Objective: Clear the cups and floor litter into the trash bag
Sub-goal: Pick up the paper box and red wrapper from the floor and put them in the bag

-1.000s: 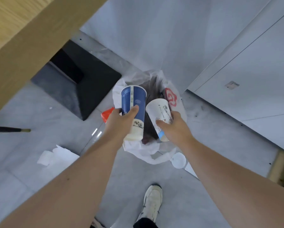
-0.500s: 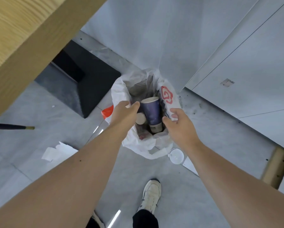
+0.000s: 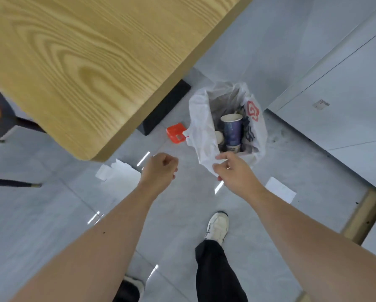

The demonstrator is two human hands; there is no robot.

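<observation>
A white plastic trash bag [image 3: 199, 118] with a red logo stands open on the grey floor. Inside it a blue paper cup [image 3: 231, 129] stands upright, with a smaller white cup [image 3: 219, 137] to its left. My left hand [image 3: 161, 171] hovers left of the bag, fingers curled, holding nothing. My right hand [image 3: 235, 173] is at the bag's near rim with thumb and forefinger apart; the rim shows between them, and no firm grip is visible. White paper litter [image 3: 119, 174] lies on the floor left of my left hand. Another white slip [image 3: 280, 189] lies to the right.
A wooden table [image 3: 84, 62] overhangs the upper left, its black base [image 3: 167, 105] just behind. A red plastic piece [image 3: 175, 132] lies beside the bag. A dark chair leg [image 3: 12, 183] reaches in from the left. Grey cabinets [image 3: 335, 94] line the right. My white shoe [image 3: 217, 225] is below.
Both cups left my hands and now sit in the bag. My hands have drawn back toward me, and the view has pulled up and back, so more of the table shows.
</observation>
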